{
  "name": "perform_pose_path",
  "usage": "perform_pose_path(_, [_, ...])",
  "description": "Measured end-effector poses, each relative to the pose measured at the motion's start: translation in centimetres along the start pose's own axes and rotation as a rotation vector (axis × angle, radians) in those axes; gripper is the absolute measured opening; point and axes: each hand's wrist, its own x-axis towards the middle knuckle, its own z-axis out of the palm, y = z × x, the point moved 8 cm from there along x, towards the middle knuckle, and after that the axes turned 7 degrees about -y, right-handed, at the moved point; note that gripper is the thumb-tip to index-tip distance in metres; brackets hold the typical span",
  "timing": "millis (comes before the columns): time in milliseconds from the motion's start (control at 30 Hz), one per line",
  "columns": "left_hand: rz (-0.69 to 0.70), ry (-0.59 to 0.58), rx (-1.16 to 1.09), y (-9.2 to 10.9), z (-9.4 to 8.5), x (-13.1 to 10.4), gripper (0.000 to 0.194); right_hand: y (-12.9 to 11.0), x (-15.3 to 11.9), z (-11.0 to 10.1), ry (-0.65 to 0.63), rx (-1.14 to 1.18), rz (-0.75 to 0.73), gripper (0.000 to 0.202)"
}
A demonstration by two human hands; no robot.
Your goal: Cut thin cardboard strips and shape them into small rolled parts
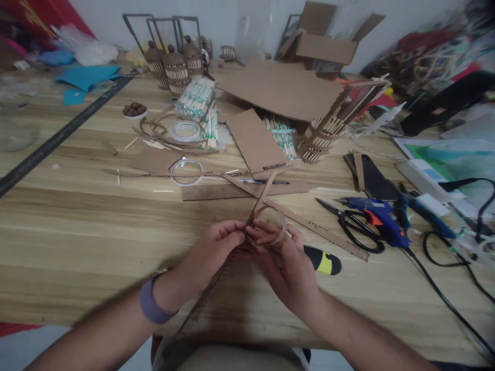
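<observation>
The left hand [214, 252] has thumb and fingers together, clamped on a thin brown corrugated cardboard strip [265, 195]. The right hand [296, 270] has fingers through the curled part of this strip; whether its thumb closes on the cardboard cannot be told, that side being hidden. The strip is up in both hands, left of the blue glue gun with an orange trigger [392, 226], the landmark here. Judged purpose: the left pinch steadies the strip, while the right fingers support the curve from inside against flattening.

Just left of the landmark, black-handled scissors [342, 214] lie with blades directed away from the right hand, presumably within easy reach. Nearer the person and left of the landmark, a black-and-yellow rounded handle [327, 263] rests beside that hand. Farther left of the landmark, a flat brown cardboard strip [328, 233] lies diagonally, and a white-cored tape roll [186, 132] rests flat, a position judged stable against rolling.
</observation>
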Motion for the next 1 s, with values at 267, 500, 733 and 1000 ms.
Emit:
perform_pose_path(267, [-0.122, 0.002, -0.189, -1.3, -0.3, 0.1, 0.011, 0.1, -0.2, 0.5, 0.016, 0.016, -0.008, 0.019])
perform_pose_path(500, [-0.136, 0.021, -0.207, -1.6, -0.5, 0.1, 0.013, 0.0, -0.4, 0.9, -0.005, -0.015, -0.012, 0.024])
perform_pose_path(733, [-0.144, -0.014, -0.190, -1.5, -0.4, -0.1, 0.012, 0.0, -0.3, 0.5, 0.004, 0.001, -0.007, 0.021])
perform_pose_path(1000, [-0.148, -0.019, -0.129, -1.8, -0.6, -0.1, 0.011, 0.2, -0.1, 0.2, -0.014, 0.030, 0.030, 0.024])
